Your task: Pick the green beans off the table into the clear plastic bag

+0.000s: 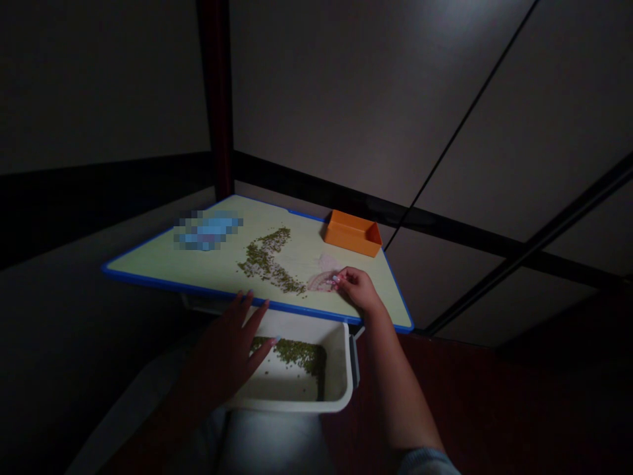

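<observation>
My left hand (232, 349) has its fingers spread, with the fingertips at the blue front edge of the small pale-yellow table (163, 264). Its thumb reaches over a white plastic bin (297, 406) below that edge. On the tabletop my right hand (357, 288) is closed in a pinch beside a pale pink fan-shaped patch (321, 282); I cannot tell if this is a print or a loose piece. What the fingertips hold, if anything, is too small to make out. Left of it lies a curved spread of small green grains (267, 260). More green grains (301, 356) are in the bin.
An orange open box (352, 232) stands at the table's back right corner. A blurred-out blue item (210, 231) lies toward the left. Panelled walls (346, 99) rise behind the table, with a dark red post (217, 99) at the corner. The room is dim.
</observation>
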`<state>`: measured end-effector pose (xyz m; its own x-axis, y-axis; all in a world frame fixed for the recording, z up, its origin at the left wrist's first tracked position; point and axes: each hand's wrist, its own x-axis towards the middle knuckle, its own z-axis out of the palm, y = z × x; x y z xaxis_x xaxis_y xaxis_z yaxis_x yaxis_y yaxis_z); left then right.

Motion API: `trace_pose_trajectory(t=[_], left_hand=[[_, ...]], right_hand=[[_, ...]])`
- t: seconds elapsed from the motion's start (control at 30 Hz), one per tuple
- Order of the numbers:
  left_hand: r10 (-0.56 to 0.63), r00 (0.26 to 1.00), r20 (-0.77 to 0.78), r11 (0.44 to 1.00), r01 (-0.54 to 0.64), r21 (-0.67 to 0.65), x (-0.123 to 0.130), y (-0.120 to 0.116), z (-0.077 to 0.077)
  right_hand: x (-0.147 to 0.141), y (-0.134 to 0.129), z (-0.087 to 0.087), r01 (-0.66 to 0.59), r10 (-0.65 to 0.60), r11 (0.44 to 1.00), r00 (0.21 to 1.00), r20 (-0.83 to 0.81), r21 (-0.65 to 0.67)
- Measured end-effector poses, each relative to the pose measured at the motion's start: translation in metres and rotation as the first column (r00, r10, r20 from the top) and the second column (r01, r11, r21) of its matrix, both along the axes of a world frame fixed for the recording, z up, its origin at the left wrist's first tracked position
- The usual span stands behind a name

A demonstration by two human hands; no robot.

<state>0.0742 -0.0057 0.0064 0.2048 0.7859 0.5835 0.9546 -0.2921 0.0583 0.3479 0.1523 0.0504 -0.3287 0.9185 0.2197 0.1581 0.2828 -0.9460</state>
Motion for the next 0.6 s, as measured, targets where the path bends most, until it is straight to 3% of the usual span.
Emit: trace_pose_trajectory(t=[0.37, 0.6], left_hand=[[-0.006, 0.999, -0.031, 0.999, 0.007, 0.042, 0.0006, -0.0009, 0.0028], [-0.006, 1.0, 0.006, 1.0, 0.006, 0.001, 0.0009, -0.0006, 0.0017]], right_hand=[[0.0001, 0.0014, 0.0003, 0.038, -0.041, 0.997, 0.998, 0.038, 0.064], [0.0015, 0.0055, -0.0088, 0.011, -0.016, 0.997, 0.998, 0.054, 0.08]])
